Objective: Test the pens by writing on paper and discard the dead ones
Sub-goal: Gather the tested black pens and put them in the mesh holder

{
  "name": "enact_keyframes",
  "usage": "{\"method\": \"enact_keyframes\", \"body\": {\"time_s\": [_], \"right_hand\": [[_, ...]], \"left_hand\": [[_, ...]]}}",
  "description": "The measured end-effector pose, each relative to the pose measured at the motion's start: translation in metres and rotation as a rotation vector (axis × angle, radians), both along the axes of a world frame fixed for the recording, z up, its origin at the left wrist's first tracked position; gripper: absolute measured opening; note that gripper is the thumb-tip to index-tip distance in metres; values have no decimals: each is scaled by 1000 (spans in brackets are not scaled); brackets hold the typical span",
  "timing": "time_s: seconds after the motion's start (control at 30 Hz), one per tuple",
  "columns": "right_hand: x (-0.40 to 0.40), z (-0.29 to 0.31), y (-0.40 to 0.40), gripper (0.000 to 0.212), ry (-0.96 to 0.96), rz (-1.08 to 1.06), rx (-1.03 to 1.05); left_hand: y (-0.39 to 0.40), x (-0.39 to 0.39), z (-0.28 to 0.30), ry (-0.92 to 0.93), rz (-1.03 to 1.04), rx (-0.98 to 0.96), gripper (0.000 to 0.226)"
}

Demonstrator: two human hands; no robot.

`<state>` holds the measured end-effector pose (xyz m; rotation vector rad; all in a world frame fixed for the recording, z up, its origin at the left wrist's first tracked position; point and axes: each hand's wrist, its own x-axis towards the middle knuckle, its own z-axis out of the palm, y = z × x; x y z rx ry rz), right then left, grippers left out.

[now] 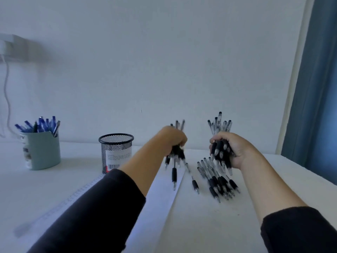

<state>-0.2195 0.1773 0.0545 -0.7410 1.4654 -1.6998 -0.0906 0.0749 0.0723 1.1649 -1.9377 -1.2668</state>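
Note:
My left hand (pixel 173 138) grips a bundle of black pens (pixel 176 154), blurred by motion, above the far end of the white paper (pixel 156 199). One pen (pixel 174 177) hangs lower from that bundle. My right hand (pixel 235 150) grips a second bundle of black pens (pixel 220 143), held upright with tips down. Below it a heap of several black pens (pixel 218 179) lies on the white table (pixel 209 225). A single pen (pixel 194 181) lies between the paper and the heap.
A black mesh pen cup (pixel 116 152) stands left of my left forearm. Farther left stands a teal cup (pixel 42 150) full of blue pens (pixel 41 125). A clear ruler (pixel 60 205) lies along the paper's left edge. A blue curtain (pixel 317 88) hangs at right.

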Motion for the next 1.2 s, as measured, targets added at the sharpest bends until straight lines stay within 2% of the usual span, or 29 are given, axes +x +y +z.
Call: {"method": "enact_keyframes", "body": {"time_s": [0.07, 0.13, 0.27, 0.37, 0.57, 0.7, 0.97, 1.1, 1.2], "right_hand": [[15, 7, -8, 17, -68, -24, -105], [32, 15, -19, 18, -108, -30, -192], [60, 29, -44, 18, -110, -35, -322], [88, 37, -75, 14, -43, -70, -399], [153, 32, -148, 41, 24, -191, -533], [174, 21, -171, 56, 85, -193, -529], [176, 12, -177, 64, 321, -112, -425], [175, 12, -179, 62, 327, -120, -404], [173, 15, -179, 62, 316, -129, -377]], "left_hand": [[-5, 17, 22, 331, 36, 130, 27], [-18, 37, 43, 574, 110, 98, 34], [-42, 83, 66, 822, 370, -298, 43], [-57, 114, 60, 908, 556, -500, 65], [-81, 131, 29, 855, 625, -492, 78], [-100, 130, 6, 590, 430, -509, 70], [-115, 135, 1, 427, 114, -354, 40], [-116, 143, 2, 361, 88, -439, 45], [-117, 142, -2, 407, 99, -438, 51]]}}
